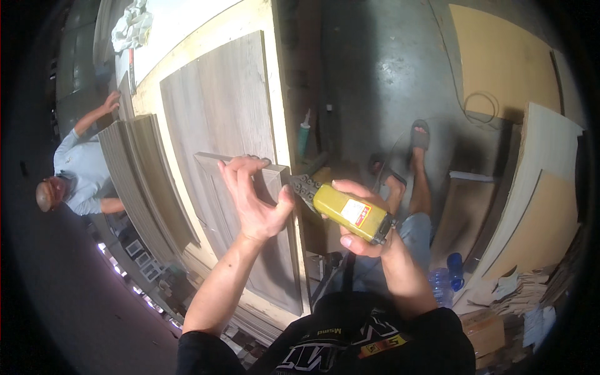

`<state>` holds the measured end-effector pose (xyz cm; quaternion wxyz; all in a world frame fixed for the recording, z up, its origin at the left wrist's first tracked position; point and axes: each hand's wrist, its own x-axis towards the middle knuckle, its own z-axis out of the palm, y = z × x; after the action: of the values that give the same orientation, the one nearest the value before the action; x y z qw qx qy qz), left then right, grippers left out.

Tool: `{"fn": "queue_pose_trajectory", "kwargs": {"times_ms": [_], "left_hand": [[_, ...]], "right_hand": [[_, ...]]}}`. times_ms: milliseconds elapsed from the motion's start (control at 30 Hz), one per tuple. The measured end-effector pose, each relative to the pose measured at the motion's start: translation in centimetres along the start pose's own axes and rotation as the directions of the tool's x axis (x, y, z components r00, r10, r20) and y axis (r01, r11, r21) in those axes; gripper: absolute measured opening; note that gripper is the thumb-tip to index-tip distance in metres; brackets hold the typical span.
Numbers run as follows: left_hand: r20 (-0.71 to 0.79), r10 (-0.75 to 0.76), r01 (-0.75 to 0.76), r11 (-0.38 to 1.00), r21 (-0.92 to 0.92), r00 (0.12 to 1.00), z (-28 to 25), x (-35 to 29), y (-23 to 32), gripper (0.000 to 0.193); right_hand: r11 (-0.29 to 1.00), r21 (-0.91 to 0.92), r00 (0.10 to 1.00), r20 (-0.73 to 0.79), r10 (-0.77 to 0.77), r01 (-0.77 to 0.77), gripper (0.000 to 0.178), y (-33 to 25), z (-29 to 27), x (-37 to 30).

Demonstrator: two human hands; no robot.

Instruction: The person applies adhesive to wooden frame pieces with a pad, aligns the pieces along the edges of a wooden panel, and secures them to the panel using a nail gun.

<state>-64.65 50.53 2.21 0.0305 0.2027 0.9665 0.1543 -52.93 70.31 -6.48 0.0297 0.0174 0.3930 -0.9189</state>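
Observation:
A grey-brown wood-grain cabinet door (215, 195) with a framed face lies on a flat panel of the same colour (215, 87). My left hand (255, 203) is on its far right corner, fingers over the far edge and thumb at the right edge, holding the corner. In my right hand (362, 244) is a yellow-green nail gun (350, 211) with a dark, bolted nose and a white-and-red label. Its nose is close beside that corner, near my left thumb; whether it touches the wood I cannot tell. The tool's underside is hidden.
A pale worktable (278, 94) bears the panels, with stacked panels (147, 178) along its left. Beyond them is another person (81, 165). A sealant tube (304, 134) stands beside the table. Boards (506, 56) lean at right, near blue bottles (441, 284) and a cable loop (481, 107).

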Motion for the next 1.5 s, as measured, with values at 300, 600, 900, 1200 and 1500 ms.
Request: {"fn": "queue_pose_trajectory", "kwargs": {"times_ms": [300,600,900,1200,1500], "left_hand": [[0.002,0.023,-0.023,1.000,-0.005,1.000,0.0,0.2,0.0,0.059],[0.007,0.055,-0.054,0.998,-0.029,0.998,-0.2,0.5,0.3,0.056],[-0.038,0.009,-0.010,0.999,-0.044,0.999,-0.4,-0.2,0.7,0.053],[0.097,0.203,-0.185,0.969,-0.164,0.974,1.1,-7.5,5.7,0.051],[-0.098,-0.169,0.118,0.913,-0.390,0.981,-3.6,-3.1,17.0,0.084]], "right_hand": [[0.999,0.040,0.999,-0.036,0.004,-0.003,0.067,1.0,0.6,0.2],[0.996,0.088,0.999,-0.025,0.026,-0.024,0.069,0.6,0.4,0.4],[0.988,0.100,0.987,-0.101,0.126,-0.116,0.086,-4.3,-1.2,-1.8],[0.988,-0.004,0.981,-0.124,0.152,-0.154,0.093,-10.8,-3.8,-1.1],[0.818,0.567,0.993,-0.005,0.117,-0.094,0.089,-19.0,-1.7,5.0]]}}
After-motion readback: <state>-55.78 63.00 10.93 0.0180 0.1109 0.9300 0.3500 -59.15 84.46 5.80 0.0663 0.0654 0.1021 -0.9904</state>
